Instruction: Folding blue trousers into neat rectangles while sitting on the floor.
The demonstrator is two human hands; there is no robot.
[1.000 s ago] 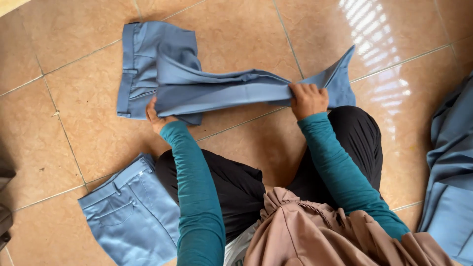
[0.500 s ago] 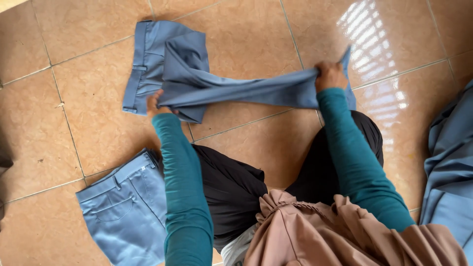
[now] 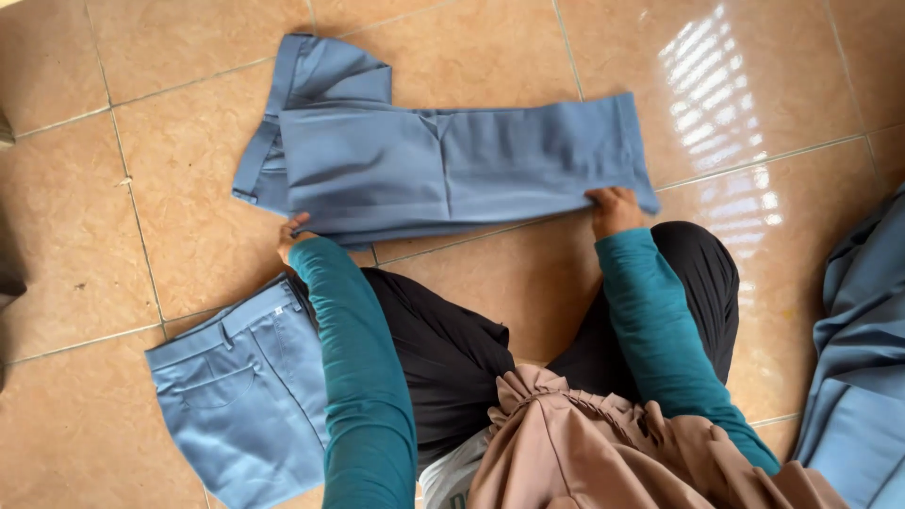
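Observation:
A pair of blue-grey trousers lies folded on the tiled floor in front of me, waistband to the left, legs laid flat toward the right. My left hand grips the near edge of the fold at the left end. My right hand pinches the near corner at the hem end on the right. Both arms wear teal sleeves.
A second folded pair of lighter blue trousers lies by my left knee. A heap of blue cloth sits at the right edge. My black-clad legs and a brown garment fill the lower middle. The floor is tan tile.
The trouser leg, held stretched and narrow above the floor before, is now spread flat over the rest. Both hands moved toward me with the near edge.

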